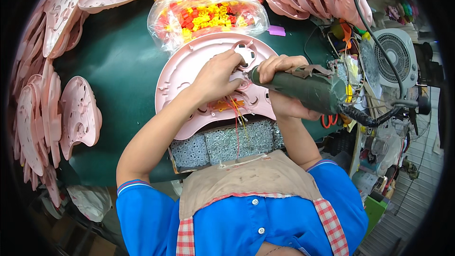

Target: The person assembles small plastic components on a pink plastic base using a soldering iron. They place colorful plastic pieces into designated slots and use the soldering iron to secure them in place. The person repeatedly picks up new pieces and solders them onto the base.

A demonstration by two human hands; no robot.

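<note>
Wrapping right grip [286, 105] around dark driver [308, 91], tip toward pink shell [177, 80] on green surface [118, 61]; curling left grip [216, 77] inside shell, cannot tell if pinching. Likely mid-fastening: orange board [220, 106] inside, loose wires [236, 109] left trailing. Cannot tell whether finished: pink shells stacked at left [31, 123].

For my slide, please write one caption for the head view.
Left hand at a pink shell, right hand holding a green tool over it.
</note>
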